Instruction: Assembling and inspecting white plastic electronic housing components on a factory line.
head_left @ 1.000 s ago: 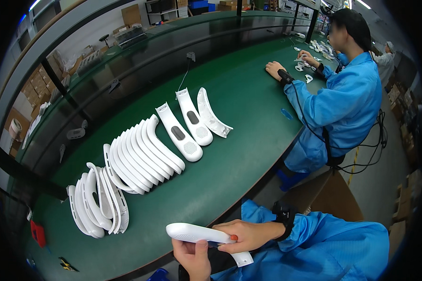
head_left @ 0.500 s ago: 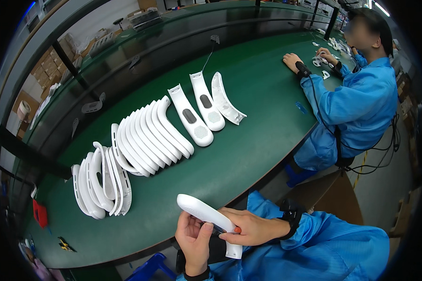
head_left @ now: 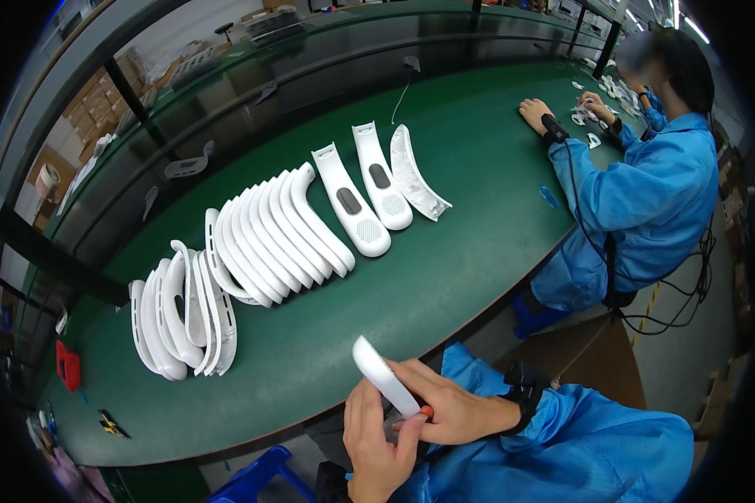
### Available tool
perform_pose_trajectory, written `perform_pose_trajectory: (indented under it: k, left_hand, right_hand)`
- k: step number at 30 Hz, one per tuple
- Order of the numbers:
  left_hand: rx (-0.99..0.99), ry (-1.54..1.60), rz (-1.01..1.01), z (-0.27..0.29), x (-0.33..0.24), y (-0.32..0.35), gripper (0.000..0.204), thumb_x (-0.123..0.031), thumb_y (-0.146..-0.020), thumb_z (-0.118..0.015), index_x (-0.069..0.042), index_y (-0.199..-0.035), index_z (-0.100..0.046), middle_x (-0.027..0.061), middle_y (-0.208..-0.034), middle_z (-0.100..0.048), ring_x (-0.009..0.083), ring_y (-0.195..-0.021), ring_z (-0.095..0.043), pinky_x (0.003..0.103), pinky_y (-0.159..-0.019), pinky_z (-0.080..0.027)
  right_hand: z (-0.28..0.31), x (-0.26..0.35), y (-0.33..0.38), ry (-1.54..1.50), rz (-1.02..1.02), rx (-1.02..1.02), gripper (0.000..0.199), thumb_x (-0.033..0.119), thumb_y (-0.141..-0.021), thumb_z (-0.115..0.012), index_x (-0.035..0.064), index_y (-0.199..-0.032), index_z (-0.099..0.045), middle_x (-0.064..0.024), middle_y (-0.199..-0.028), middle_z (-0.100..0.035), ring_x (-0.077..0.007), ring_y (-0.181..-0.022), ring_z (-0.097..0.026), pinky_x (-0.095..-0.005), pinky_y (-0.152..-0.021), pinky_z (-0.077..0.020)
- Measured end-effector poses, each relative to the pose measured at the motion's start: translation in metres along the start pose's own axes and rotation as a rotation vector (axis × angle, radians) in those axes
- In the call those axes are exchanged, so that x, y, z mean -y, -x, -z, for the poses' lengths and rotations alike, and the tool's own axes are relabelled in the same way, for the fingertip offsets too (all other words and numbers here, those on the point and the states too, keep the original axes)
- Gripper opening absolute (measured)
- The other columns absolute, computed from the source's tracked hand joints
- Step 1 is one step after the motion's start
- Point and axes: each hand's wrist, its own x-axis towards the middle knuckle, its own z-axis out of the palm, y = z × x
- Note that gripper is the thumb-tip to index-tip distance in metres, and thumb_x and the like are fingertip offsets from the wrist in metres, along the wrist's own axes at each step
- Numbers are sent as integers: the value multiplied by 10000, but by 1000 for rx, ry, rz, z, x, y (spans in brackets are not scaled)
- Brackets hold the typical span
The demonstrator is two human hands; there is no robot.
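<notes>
Above the bench's near edge I hold a curved white plastic housing (head_left: 383,377), now nearly edge-on, with its rounded end pointing up and away. My left hand (head_left: 376,436) is closed around its left side, fingers raised along it and thumb reaching to the right. My right hand (head_left: 461,407) grips its right side. A small orange end (head_left: 427,412) shows by the right hand's fingers; the rest of that object is hidden. The lower part of the housing is covered by my hands.
A row of white curved shells (head_left: 277,239) stands on the green bench (head_left: 344,318), with more stacked shells (head_left: 176,323) to the left. Two housings with grey ovals (head_left: 348,201) lie beyond. A co-worker in blue (head_left: 654,184) sits at right. Yellow-handled cutters (head_left: 111,425) lie at left.
The housing has turned from lying slantwise to a steeper, edge-on pose. My left hand has shifted right and wrapped around it. The whole view has moved slightly.
</notes>
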Motion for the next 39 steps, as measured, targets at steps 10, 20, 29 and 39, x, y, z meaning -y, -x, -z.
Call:
perform_pose_trajectory:
  k: [10,20,29,39]
  left_hand:
    - [99,30,64,21,-4,5,493,-54,-852,-592,45,-1315,-457,269,-1200,-536,427,-1084,-552,439,-895,-466]
    - [363,-8,-169,60,-13,-13,550,-38,-765,-672,-30,-1300,-545,176,-1210,-583,350,-1090,-572,410,-910,-459]
    - [85,-50,-361,46,8,-12,455,-86,-717,-716,19,-1152,-633,173,-1124,-633,349,-1022,-611,421,-887,-484]
    - [-48,-46,-368,35,7,-7,365,-140,-704,-740,18,-1027,-676,174,-1030,-659,337,-950,-638,389,-818,-512]
  right_hand:
    - [14,23,4,-121,-49,30,711,124,-808,-760,25,-1410,-394,-94,-1208,-474,-114,-818,-519,-224,-672,-472]
    - [51,29,-8,-347,286,-86,748,169,-668,-881,-23,-1278,-493,-160,-1228,-524,-157,-982,-570,-253,-698,-480]
    - [20,60,-2,138,453,-375,599,231,-588,-925,8,-1050,-616,-160,-1015,-621,-234,-874,-633,-288,-718,-525]
    - [21,68,-1,310,492,-347,690,333,-555,-936,44,-1071,-581,-124,-1019,-598,-198,-838,-612,-261,-681,-532]
